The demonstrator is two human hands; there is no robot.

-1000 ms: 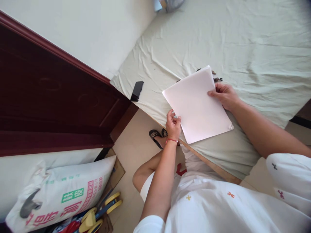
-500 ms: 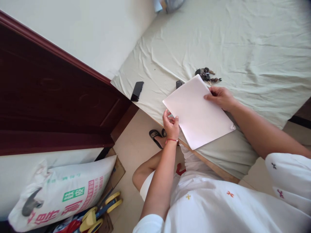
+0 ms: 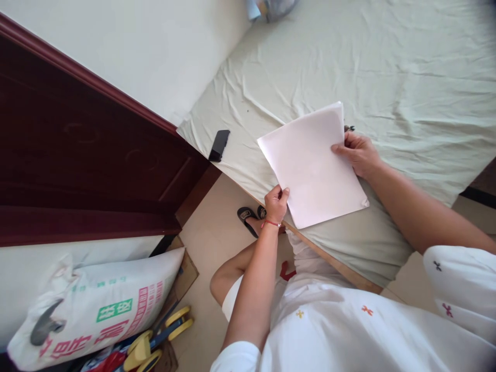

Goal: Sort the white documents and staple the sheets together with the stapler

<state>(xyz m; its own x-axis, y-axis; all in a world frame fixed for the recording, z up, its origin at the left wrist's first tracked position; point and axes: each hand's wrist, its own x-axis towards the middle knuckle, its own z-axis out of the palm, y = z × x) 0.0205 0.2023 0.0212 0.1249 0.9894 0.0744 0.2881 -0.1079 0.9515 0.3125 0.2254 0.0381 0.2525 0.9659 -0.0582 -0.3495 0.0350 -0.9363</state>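
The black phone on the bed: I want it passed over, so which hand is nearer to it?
Left. The left hand pinches the paper's near edge, right of the black phone; the right hand grips the paper's far side.

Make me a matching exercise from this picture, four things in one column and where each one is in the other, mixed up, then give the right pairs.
Things:
1. sheet of paper
2. black phone
3. printed sack
4. sandal

Places:
A. on the floor by the wooden panel
B. on a foot beside the bed's edge
C. held between the left hand and right hand
D. lying near the corner of the bed sheet

Pairs: 1-C, 2-D, 3-A, 4-B
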